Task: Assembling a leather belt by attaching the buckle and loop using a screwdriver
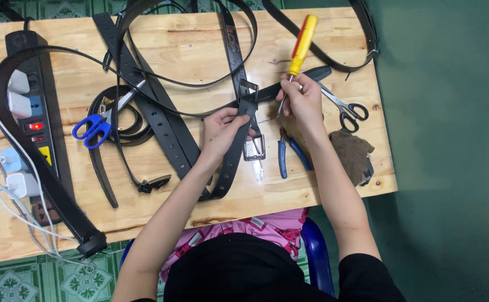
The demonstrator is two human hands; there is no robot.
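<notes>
My left hand (222, 131) grips a black leather belt (234, 154) just below its metal buckle (248, 89), pressing it on the wooden table (211, 190). My right hand (302, 100) holds a screwdriver with a yellow and red handle (302, 45), its thin shaft angled down toward the belt beside the buckle. The belt's strap end runs from the buckle toward the right under my right hand.
Several other black belts (160, 117) lie looped across the table. Blue-handled scissors (93, 128) sit left, black-handled scissors (348, 109) and blue pliers (286, 154) right, a loose buckle (254, 148) in the middle. A power strip (34, 117) with chargers is at far left, a brown rag (353, 154) at the right edge.
</notes>
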